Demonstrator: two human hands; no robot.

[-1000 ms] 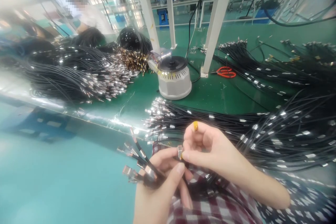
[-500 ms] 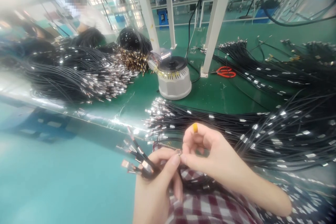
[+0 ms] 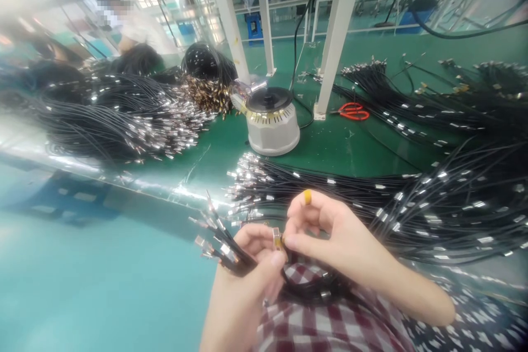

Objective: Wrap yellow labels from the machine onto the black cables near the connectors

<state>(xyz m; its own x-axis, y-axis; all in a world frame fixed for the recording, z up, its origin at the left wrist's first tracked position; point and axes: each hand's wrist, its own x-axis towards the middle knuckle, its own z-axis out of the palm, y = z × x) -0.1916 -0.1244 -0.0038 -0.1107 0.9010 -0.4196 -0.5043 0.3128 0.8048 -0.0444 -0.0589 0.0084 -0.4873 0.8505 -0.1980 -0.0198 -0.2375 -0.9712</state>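
My left hand (image 3: 247, 280) is closed around a small bunch of black cables (image 3: 237, 257), whose metal-tipped ends fan out to the left between thumb and palm. By its thumb and forefinger stands a single silver connector (image 3: 276, 236) with a yellowish lower part. My right hand (image 3: 325, 228), with a yellow band on one finger, pinches at the right side of that connector, where its cable seems to begin; the fingertips partly cover the spot. Cable loops (image 3: 317, 289) hang below the hands over a checked cloth (image 3: 297, 324).
A pile of black cables (image 3: 396, 192) lies along the bench beyond my hands. Further back are a white round device with a black disc (image 3: 273, 129), red-handled scissors (image 3: 353, 111) and white posts (image 3: 336, 38). More cable bundles (image 3: 124, 115) lie left, near another person (image 3: 144, 30).
The connector between my hands has come into view, standing upright where fingers covered it before. My left thumb has dropped slightly away from the right fingertips, and the held bunch has shifted a little right.
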